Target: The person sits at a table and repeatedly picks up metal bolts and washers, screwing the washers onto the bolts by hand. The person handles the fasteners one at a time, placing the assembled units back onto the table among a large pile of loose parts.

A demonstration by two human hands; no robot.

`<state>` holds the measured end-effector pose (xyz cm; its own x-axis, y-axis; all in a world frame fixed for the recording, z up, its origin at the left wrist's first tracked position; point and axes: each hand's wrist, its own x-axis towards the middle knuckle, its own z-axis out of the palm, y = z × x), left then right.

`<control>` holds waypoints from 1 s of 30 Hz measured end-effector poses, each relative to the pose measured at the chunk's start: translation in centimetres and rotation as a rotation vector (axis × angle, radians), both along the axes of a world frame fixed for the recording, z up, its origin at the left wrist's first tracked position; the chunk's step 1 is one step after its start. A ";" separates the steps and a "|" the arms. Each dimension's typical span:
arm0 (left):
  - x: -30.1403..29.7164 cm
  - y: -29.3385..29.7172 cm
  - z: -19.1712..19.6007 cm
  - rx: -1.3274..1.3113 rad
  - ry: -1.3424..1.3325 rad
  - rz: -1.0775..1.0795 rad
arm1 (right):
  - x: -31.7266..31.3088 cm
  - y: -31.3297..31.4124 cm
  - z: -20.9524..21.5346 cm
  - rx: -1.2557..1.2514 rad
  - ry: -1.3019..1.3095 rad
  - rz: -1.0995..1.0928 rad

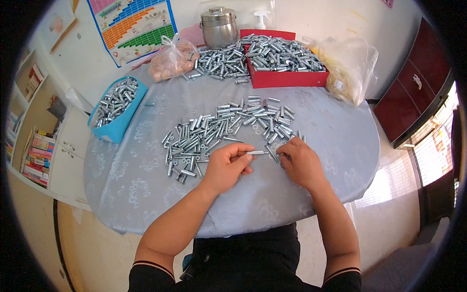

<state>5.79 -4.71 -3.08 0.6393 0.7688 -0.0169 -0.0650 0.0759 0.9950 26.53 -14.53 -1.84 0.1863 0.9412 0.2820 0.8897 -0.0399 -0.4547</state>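
My left hand (pixel 224 166) pinches a silvery expansion bolt (pixel 257 153) between thumb and fingers, its thin end pointing right toward my other hand. Close by, my right hand (pixel 302 163) has its fingertips pressed together low over the right edge of the loose parts; whatever they hold is hidden. A loose bolt (pixel 271 154) lies tilted between the two hands. Beyond them spreads an arc of metal sleeves and bolts (pixel 194 136), with small washers or nuts (pixel 262 130) scattered in its hollow.
A grey patterned cloth covers the round table (pixel 131 194). At the back stand a red box (pixel 289 79) heaped with bolts, a bolt pile (pixel 221 63), a tied plastic bag (pixel 170 61), a clear bag (pixel 348 73) and a steel pot (pixel 219 29). A blue bin (pixel 109 132) of bolts stands left.
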 end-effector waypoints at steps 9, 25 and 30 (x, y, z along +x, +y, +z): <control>0.0 -0.3 0.1 0.011 0.011 -0.040 | 0.3 0.3 0.7 -0.049 0.208 -0.020; 0.4 -0.9 0.5 -0.056 -0.017 -0.010 | -2.8 -0.2 -0.6 0.098 1.061 0.004; 0.1 -0.9 0.6 -0.053 -0.006 -0.092 | -2.7 -0.3 -0.5 0.076 1.089 -0.015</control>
